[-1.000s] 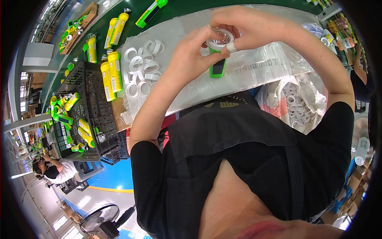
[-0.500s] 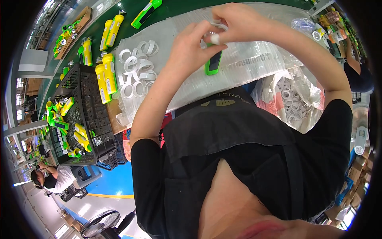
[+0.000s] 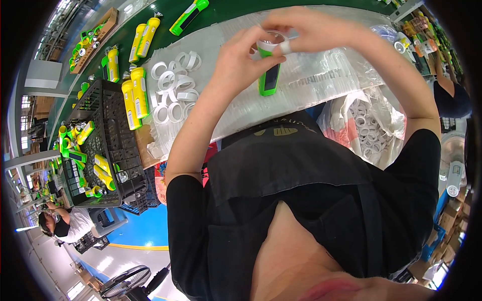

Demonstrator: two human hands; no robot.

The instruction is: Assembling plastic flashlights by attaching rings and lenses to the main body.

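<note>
A green flashlight (image 3: 270,84) with a dark side panel stands nearly upright above the plastic-covered bench, head up. My left hand (image 3: 240,59) wraps round its upper body. At the head, a white ring (image 3: 269,45) sits round the clear lens. My right hand (image 3: 297,31) closes on that ring from the far and right side; a white wrap covers one fingertip. Several loose white rings (image 3: 174,86) lie on the plastic sheet (image 3: 216,113) left of my hands.
Yellow flashlights (image 3: 134,94) lie at the bench's left. A black crate (image 3: 118,145) holds more. Another green flashlight (image 3: 189,17) lies at the far side. A bag of white rings (image 3: 369,128) hangs open at the right. Co-workers (image 3: 452,95) sit at the right and left edges.
My right hand has come down slightly onto the flashlight head. The white ring, earlier tilted between my fingers, now sits round the head, and the lens shows.
</note>
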